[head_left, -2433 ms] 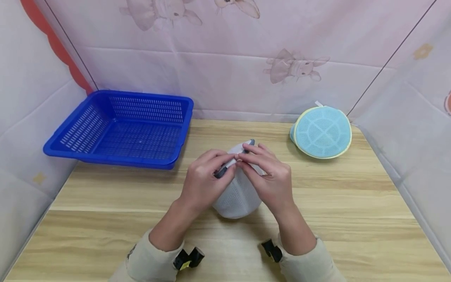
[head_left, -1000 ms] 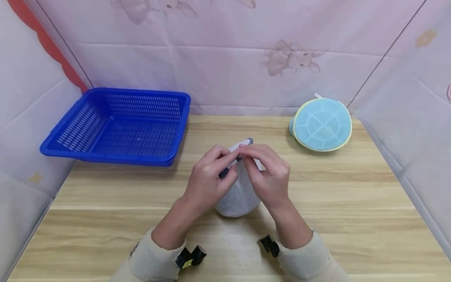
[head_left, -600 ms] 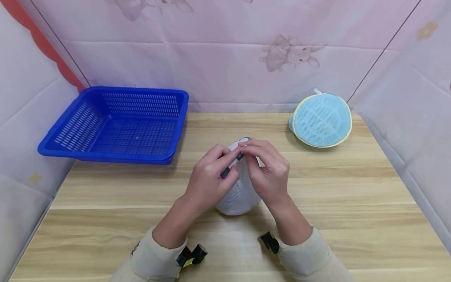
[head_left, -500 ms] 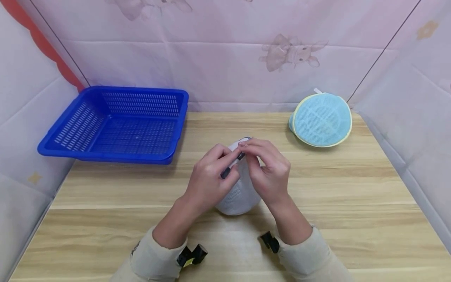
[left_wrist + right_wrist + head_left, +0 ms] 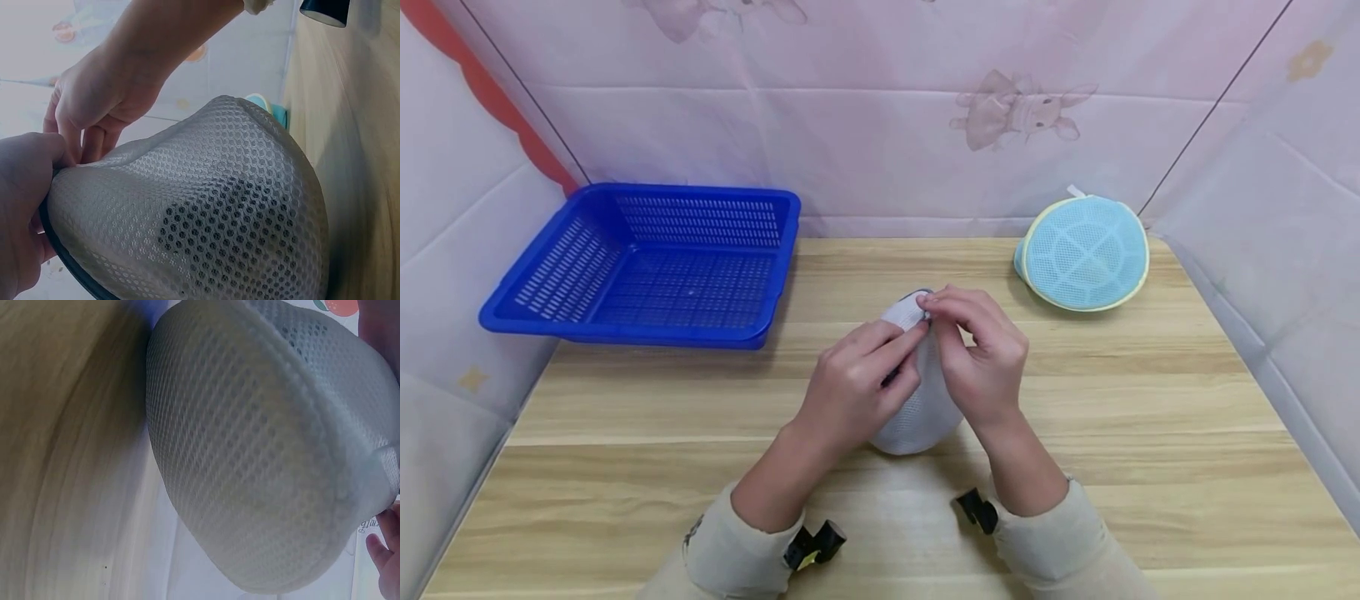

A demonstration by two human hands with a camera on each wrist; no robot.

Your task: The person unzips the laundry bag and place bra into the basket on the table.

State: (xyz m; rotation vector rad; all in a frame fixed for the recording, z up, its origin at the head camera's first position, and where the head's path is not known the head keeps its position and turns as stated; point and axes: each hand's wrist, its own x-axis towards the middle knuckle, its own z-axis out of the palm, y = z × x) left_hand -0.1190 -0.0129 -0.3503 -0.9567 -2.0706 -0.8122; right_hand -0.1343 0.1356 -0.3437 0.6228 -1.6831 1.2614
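A white mesh laundry bag (image 5: 921, 421) with dark trim stands on the table in front of me, bulging and rounded in the left wrist view. My left hand (image 5: 861, 379) grips its top rim between thumb and fingers, covering much of the trim. Close beside it, fingertips nearly meeting the left ones, my right hand (image 5: 988, 354) pinches the rim near its far end. What exactly lies between the right fingertips is hidden. Dark patches show through the mesh (image 5: 231, 219) in the left wrist view.
A blue plastic basket (image 5: 625, 335) with slotted walls stands at the back left of the wooden table (image 5: 1150, 467). At the back right sits a light blue mesh bag (image 5: 1086, 254) with yellow piping. Printed fabric walls (image 5: 865, 158) enclose the back and sides.
Both hands have shifted along the rim toward its far end. My left hand now covers the dark trim that showed between the hands. The head view has tilted slightly.
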